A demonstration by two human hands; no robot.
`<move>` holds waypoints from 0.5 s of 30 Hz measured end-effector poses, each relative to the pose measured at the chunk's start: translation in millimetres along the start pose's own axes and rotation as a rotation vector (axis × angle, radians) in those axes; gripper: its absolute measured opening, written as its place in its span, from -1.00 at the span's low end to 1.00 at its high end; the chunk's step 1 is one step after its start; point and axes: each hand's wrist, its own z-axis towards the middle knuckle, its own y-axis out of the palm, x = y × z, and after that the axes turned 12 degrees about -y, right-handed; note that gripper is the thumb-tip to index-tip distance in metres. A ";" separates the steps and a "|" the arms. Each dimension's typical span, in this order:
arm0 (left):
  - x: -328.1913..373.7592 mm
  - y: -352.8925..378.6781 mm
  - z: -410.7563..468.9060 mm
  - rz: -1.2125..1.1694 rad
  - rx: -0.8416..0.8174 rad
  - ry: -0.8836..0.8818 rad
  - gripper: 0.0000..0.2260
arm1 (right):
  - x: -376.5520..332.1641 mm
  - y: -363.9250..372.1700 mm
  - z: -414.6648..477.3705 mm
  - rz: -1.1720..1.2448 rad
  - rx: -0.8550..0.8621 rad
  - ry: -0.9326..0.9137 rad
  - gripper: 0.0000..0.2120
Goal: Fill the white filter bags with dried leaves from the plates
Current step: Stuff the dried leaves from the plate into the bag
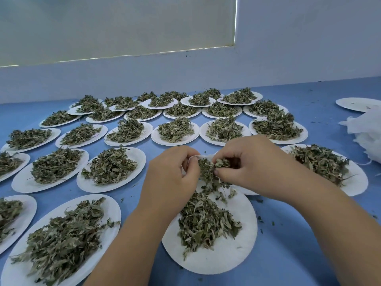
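My left hand (172, 172) pinches the rim of a white filter bag (201, 157), held above the near white plate (237, 248). Most of the bag is hidden behind my fingers and the leaves. My right hand (253, 164) grips a clump of dried green leaves (210, 174) at the bag's mouth. Some of the clump hangs down toward the loose pile of leaves (204, 221) on that plate.
Several white plates heaped with dried leaves (109, 166) cover the blue table (309, 234) to the left and behind. A pile of white filter bags (369, 131) lies at the right edge, behind it a bare plate (354, 104). A white wall runs along the back.
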 end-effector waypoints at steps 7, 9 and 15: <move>-3.2 4.0 0.2 -0.074 -0.063 -0.106 -0.86 | -16.6 2.4 25.9 -0.322 -0.153 0.061 -0.80; -4.6 5.0 1.6 -0.125 -0.067 -0.167 -0.82 | -19.2 2.9 28.0 -0.321 -0.145 0.057 -0.80; -5.6 6.2 3.4 -0.221 -0.073 -0.256 -0.84 | -11.7 11.0 18.3 -0.112 0.058 0.053 -0.82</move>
